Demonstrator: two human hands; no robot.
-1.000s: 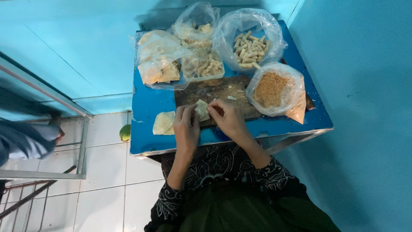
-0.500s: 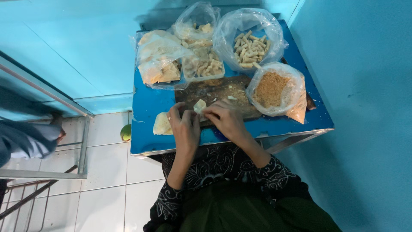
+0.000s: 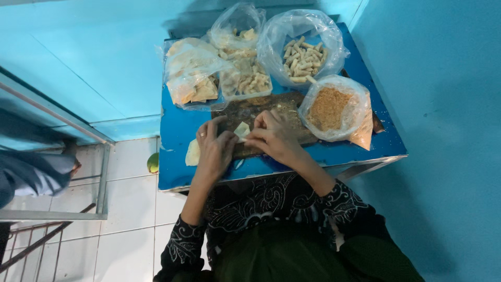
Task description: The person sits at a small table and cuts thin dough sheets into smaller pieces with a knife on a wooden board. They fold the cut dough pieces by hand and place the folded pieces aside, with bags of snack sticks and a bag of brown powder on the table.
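A clear plastic bag of brown crumbs [image 3: 334, 108] is set at the right of the blue table [image 3: 177, 130], a clear bag of pale rolled sticks [image 3: 302, 52] behind it; a round green fruit [image 3: 152, 163] is seen on the white tiled floor [image 3: 125, 209]

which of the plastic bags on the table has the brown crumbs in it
The crumb bag, at the table's right edge, right of the dark board beside the right hand. The other bags, along the far side, hold pale rolls or wrappers.

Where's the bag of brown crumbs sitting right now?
The bag of brown crumbs sits at the blue table's right side, beside the dark board and below the bag of rolled sticks.
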